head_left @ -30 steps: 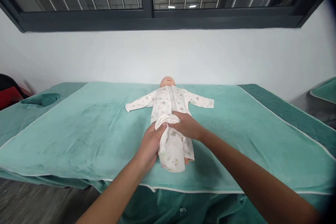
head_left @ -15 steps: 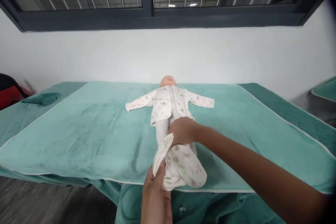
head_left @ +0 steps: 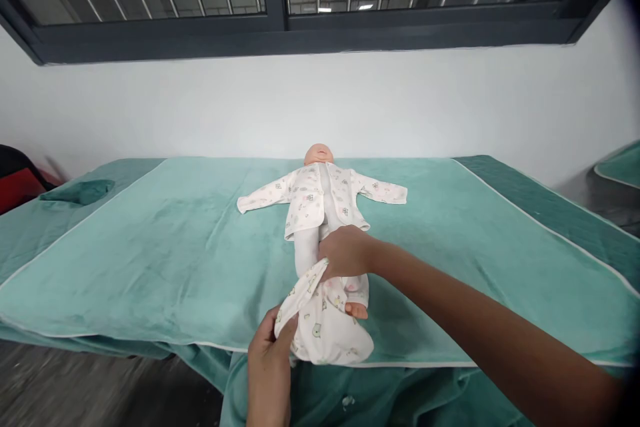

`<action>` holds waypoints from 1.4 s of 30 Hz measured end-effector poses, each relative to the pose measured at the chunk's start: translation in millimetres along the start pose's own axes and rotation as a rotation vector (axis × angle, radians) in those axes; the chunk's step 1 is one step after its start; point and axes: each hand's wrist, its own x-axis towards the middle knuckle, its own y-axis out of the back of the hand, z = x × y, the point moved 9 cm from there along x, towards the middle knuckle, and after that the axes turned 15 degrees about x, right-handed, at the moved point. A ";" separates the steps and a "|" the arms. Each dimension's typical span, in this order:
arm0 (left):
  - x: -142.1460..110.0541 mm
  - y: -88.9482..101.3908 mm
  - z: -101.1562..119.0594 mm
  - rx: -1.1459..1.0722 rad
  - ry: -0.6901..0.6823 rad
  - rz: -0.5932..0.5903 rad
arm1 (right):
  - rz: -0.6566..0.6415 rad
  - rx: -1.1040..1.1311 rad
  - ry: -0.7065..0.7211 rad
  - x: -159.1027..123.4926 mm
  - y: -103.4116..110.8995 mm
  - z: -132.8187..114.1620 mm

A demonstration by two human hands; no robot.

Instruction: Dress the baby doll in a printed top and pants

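Observation:
A baby doll point(head_left: 319, 153) lies on its back, head toward the wall. It wears a white printed jacket point(head_left: 306, 197) with the front apart and both sleeves spread, over a white undergarment. Printed baby pants point(head_left: 333, 330) are bunched around its lower legs. My left hand point(head_left: 273, 343) pinches the pants' fabric at the lower left, near the bed's front edge. Between the doll's legs, my right hand point(head_left: 345, 250) is closed on the pants' upper edge. One bare foot point(head_left: 357, 310) pokes out on the right; the other foot is hidden by the cloth.
Green plush sheet point(head_left: 175, 247) with white piping covers the bed, and its cloth hangs over the front edge. A white wall point(head_left: 320, 100) and a barred window point(head_left: 285, 33) stand behind. A red and black item point(head_left: 20, 183) sits at far left.
My left hand has moved left and slightly up, drawing the pants' fabric leftward. The doll's right-side foot has come into view. My right hand has barely moved.

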 end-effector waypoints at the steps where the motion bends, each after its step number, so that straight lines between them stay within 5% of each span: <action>1: 1.7 -4.4 -1.4 -0.037 0.023 -0.034 | 0.003 0.014 -0.001 -0.7 0.2 0.0; 6: 10.5 -19.8 5.9 0.023 -0.015 -0.139 | -0.004 0.128 0.003 -2.5 0.7 4.1; 18: 64.2 -25.9 74.3 0.475 -0.513 -0.076 | 0.131 0.381 -0.077 -2.6 13.3 27.1; 27: 118.9 -36.9 108.6 0.536 -0.687 0.025 | 0.233 0.641 -0.136 2.6 9.9 42.5; 36: 109.9 -30.9 91.7 0.437 -0.576 -0.074 | -0.123 0.651 0.018 16.6 7.5 25.8; 42: 95.3 -16.2 63.9 0.418 -0.449 -0.302 | -0.110 0.718 -0.009 17.9 5.3 32.0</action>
